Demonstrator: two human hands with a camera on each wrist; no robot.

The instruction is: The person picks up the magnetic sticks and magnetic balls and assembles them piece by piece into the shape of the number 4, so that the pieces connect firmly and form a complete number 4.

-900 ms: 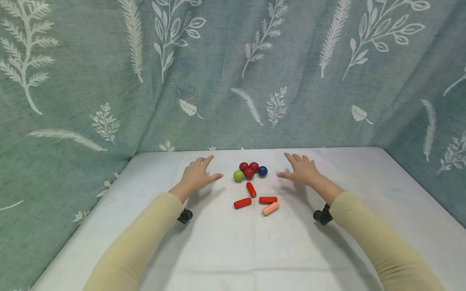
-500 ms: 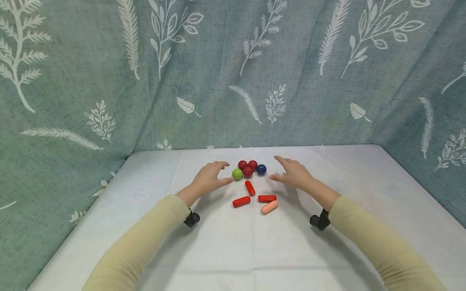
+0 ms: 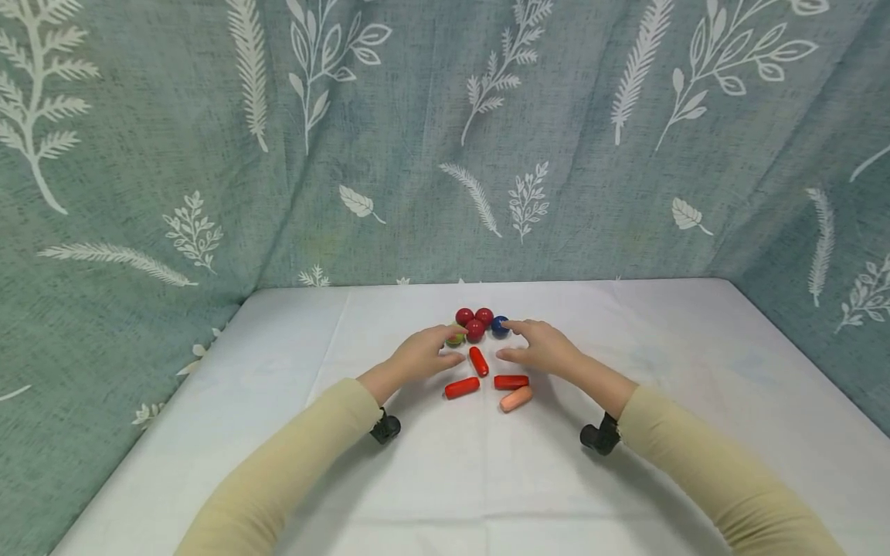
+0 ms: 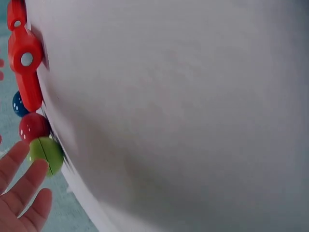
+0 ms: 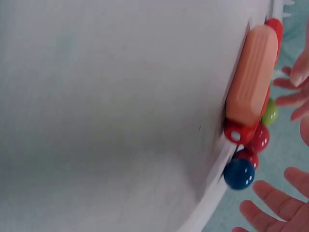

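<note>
My left hand (image 3: 422, 354) reaches in from the left with fingers extended, its fingertips overlapping the green ball (image 3: 455, 338) in the head view. From the right comes my right hand (image 3: 545, 346), fingertips at the blue ball (image 3: 500, 327) and the thumb lower. Neither hand holds anything. Three glossy red balls cluster between and behind them, the front red ball (image 3: 475, 331) nearest the fingers. In the left wrist view, spread fingers stand close before the green ball (image 4: 47, 153). The blue ball (image 5: 239, 174) shows near the right fingers in the right wrist view.
Closer to the body lie three red stick-shaped pieces, including an upright-angled red piece (image 3: 478, 361), a left red piece (image 3: 462, 388) and a right red piece (image 3: 511, 382). An orange piece (image 3: 516, 399) touches the right one. A leaf-patterned curtain (image 3: 417, 154) rises behind the white-covered table (image 3: 445, 479).
Both hands have moved inward, toward each other and the balls. The left fingers now partly cover the green ball, and the right fingertips have reached the blue one. Balls and sticks have not moved.
</note>
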